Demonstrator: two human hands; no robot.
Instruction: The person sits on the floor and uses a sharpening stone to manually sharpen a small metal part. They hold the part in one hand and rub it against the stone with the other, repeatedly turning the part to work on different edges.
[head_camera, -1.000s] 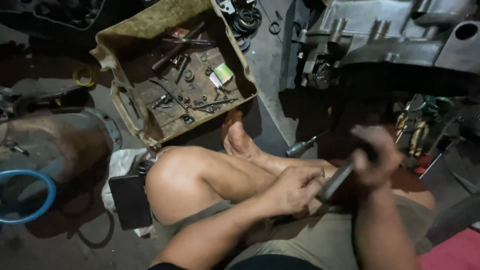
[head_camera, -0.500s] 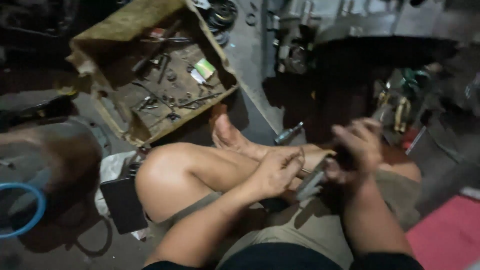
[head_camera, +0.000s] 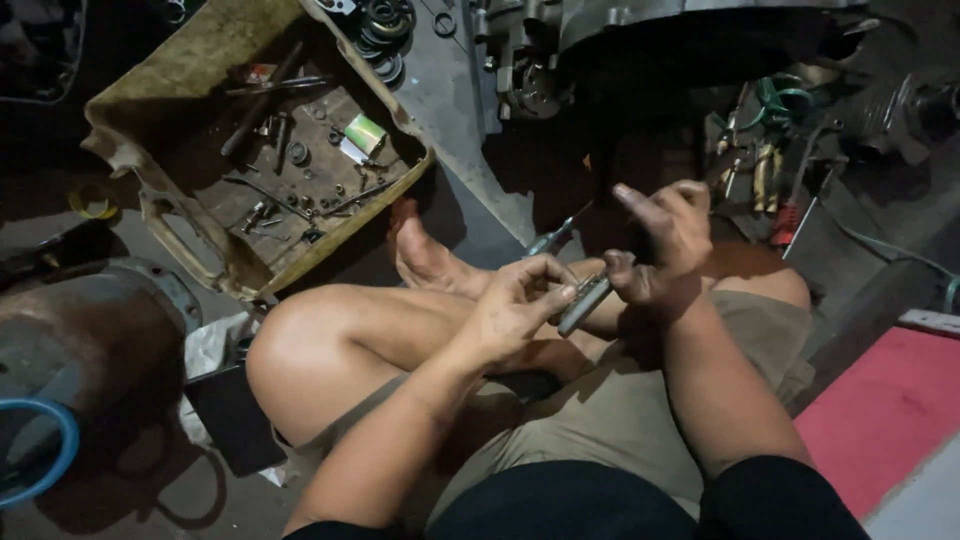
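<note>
Both hands meet over the crossed legs: left hand (head_camera: 520, 300) pinches a small grey metal rod (head_camera: 583, 304), right hand (head_camera: 660, 245) grips its far end, forefinger out. Greasy fingers could slip, dropping rod toward screwdriver (head_camera: 553, 238) on floor.

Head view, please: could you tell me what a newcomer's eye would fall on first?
At centre, the left hand and right hand meet on a small metal rod above crossed bare legs. Upper left, a worn tray holds loose bolts and tools. A grey engine casing sits at top.
</note>
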